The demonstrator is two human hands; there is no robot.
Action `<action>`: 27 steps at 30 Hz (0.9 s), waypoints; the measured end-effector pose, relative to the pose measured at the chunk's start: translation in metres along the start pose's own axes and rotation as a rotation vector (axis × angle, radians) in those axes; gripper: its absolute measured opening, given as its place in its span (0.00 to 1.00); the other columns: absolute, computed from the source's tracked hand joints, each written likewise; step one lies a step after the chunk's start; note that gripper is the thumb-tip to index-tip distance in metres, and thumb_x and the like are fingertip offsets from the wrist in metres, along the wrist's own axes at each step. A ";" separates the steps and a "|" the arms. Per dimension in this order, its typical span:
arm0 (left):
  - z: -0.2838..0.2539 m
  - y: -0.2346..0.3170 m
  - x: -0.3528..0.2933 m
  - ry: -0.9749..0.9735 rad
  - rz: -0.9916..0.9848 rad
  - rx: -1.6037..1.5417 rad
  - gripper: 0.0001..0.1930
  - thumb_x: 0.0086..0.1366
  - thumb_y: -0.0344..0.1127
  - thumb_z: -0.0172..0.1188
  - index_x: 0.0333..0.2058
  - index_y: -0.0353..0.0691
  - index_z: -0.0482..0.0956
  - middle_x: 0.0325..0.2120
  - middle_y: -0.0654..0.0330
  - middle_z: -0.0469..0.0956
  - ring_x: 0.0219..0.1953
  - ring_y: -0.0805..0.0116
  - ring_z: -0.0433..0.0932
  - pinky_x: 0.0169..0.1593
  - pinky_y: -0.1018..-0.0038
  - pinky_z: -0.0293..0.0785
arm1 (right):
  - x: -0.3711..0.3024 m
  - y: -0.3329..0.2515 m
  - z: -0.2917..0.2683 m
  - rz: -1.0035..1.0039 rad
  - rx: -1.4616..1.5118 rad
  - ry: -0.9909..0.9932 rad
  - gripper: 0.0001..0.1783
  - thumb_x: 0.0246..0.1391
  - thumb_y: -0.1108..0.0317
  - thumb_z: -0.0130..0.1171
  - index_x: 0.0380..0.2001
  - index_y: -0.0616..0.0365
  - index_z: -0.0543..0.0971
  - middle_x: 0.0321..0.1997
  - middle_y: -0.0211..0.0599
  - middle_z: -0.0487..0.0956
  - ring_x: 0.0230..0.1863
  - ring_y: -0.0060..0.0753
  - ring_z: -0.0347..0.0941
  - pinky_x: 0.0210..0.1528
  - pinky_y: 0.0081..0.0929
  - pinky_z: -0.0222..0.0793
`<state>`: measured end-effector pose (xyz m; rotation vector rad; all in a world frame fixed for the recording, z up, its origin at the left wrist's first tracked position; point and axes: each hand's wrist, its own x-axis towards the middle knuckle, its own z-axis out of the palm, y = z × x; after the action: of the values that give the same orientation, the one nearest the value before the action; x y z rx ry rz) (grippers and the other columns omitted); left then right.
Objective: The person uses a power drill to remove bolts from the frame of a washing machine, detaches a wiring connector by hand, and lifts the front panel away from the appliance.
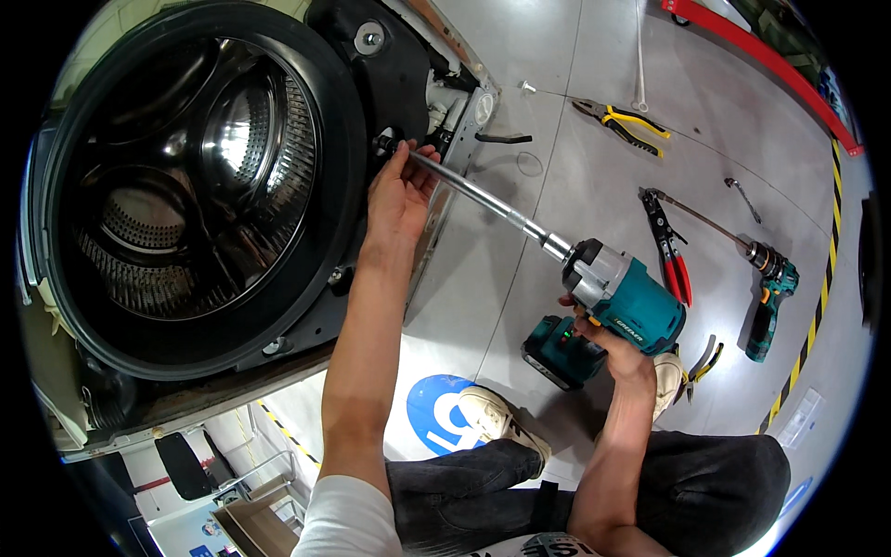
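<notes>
My right hand (620, 351) grips the handle of a teal cordless impact wrench (640, 302), whose battery pack hangs at the lower left. From its nose a long silver extension bar (487, 200) runs up and left to an opened front-loading washing machine. Close to the bar's far end, my left hand (401, 200) is closed round it, palm up, with thumb and fingers supporting it. The tip meets a dark fitting (383, 144) beside the black rubber rim (339, 139) of the steel drum (209, 213). The exact contact is partly hidden by my fingers.
Yellow-and-black pliers (622, 125), red-handled pliers (668, 246), a teal cordless drill (770, 288) with a long bit, a small wrench (742, 200) and more pliers (701, 371) lie on the tiled floor. A black L-shaped piece (504, 139) juts from the machine's edge.
</notes>
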<state>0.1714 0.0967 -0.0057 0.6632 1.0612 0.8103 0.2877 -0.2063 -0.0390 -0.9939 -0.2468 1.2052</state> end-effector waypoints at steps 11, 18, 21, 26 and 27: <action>0.012 -0.013 -0.014 -0.061 0.003 0.064 0.08 0.65 0.36 0.53 0.38 0.40 0.74 0.33 0.57 0.78 0.37 0.66 0.77 0.38 0.75 0.72 | -0.011 0.001 -0.014 0.018 -0.015 0.118 0.26 0.38 0.77 0.59 0.47 0.62 0.72 0.38 0.41 0.78 0.42 0.36 0.75 0.36 0.24 0.69; 0.079 0.016 -0.023 -0.251 0.093 -0.006 0.09 0.64 0.33 0.53 0.42 0.39 0.71 0.37 0.55 0.75 0.43 0.60 0.74 0.46 0.68 0.72 | -0.003 -0.040 0.003 -0.164 0.040 0.132 0.26 0.39 0.79 0.58 0.48 0.62 0.71 0.40 0.45 0.78 0.41 0.35 0.75 0.36 0.24 0.69; 0.099 0.032 -0.013 -0.242 0.115 -0.038 0.09 0.64 0.32 0.54 0.42 0.39 0.70 0.36 0.54 0.75 0.43 0.60 0.74 0.47 0.66 0.72 | 0.012 -0.052 0.014 -0.150 0.033 0.171 0.27 0.39 0.79 0.59 0.48 0.63 0.72 0.38 0.44 0.78 0.39 0.34 0.75 0.36 0.25 0.70; 0.106 0.041 0.004 -0.271 0.094 -0.039 0.06 0.63 0.32 0.55 0.38 0.40 0.71 0.37 0.54 0.75 0.45 0.60 0.73 0.50 0.64 0.68 | 0.031 -0.062 0.014 -0.187 0.043 0.168 0.25 0.38 0.76 0.60 0.45 0.63 0.74 0.37 0.42 0.78 0.40 0.36 0.75 0.35 0.25 0.70; 0.107 0.041 0.005 -0.267 0.102 -0.037 0.06 0.63 0.32 0.55 0.38 0.40 0.71 0.37 0.54 0.75 0.45 0.60 0.73 0.49 0.64 0.69 | 0.034 -0.063 0.014 -0.185 0.049 0.167 0.24 0.38 0.76 0.60 0.45 0.63 0.74 0.36 0.42 0.78 0.41 0.37 0.75 0.35 0.25 0.70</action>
<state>0.2618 0.1143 0.0621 0.7760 0.7740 0.8019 0.3336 -0.1709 0.0054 -1.0003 -0.1722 0.9505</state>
